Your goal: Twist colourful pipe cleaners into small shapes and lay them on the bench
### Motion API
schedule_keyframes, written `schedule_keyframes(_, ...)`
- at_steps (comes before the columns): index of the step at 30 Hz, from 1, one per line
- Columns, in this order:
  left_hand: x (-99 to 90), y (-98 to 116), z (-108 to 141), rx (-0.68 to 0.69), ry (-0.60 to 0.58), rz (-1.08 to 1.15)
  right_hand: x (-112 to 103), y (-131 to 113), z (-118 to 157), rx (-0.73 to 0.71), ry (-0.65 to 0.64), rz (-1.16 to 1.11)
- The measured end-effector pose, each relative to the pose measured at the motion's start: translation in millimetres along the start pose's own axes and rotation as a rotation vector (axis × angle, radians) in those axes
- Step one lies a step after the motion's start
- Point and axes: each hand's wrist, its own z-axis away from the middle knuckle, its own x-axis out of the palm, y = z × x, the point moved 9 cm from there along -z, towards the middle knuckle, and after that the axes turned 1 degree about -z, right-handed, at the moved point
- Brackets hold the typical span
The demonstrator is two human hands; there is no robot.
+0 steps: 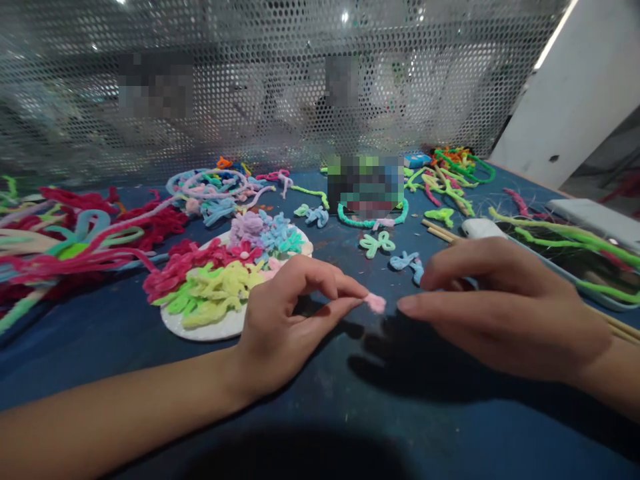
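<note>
Between thumb and forefinger my left hand (295, 320) pinches a small pink fuzzy piece (376, 304). Just to the right of that piece is my right hand (510, 307), its thumb and forefinger apart and nothing between them. A white round board (200, 332) behind my left hand carries heaps of yellow, green, crimson, purple and blue fuzzy flowers. Beyond the pink piece, a mint green flower shape (377, 245) and a blue one (406, 261) lie on the dark blue table (340, 413).
Crimson and pastel pipe cleaners (85, 233) cover the left side. Wooden sticks (440, 231) and a tray (615, 303) with green strands are at the right. A teal ring (345, 217) lies farther back, before a perforated metal screen (280, 87).
</note>
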Motion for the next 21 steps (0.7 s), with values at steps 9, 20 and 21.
schedule_keyframes(9,4.3,6.9,0.0,0.060,-0.065,0.014,19.1,-19.3,4.7,-0.152,-0.133,-0.244)
schedule_keyframes(20,1.7,12.0,-0.4,0.100,-0.028,0.054,25.3,36.2,12.9,0.559,-0.058,-0.705)
schedule_keyframes(21,2.1,12.1,-0.7,0.102,-0.030,0.064,21.9,36.3,11.8,0.530,-0.050,-0.612)
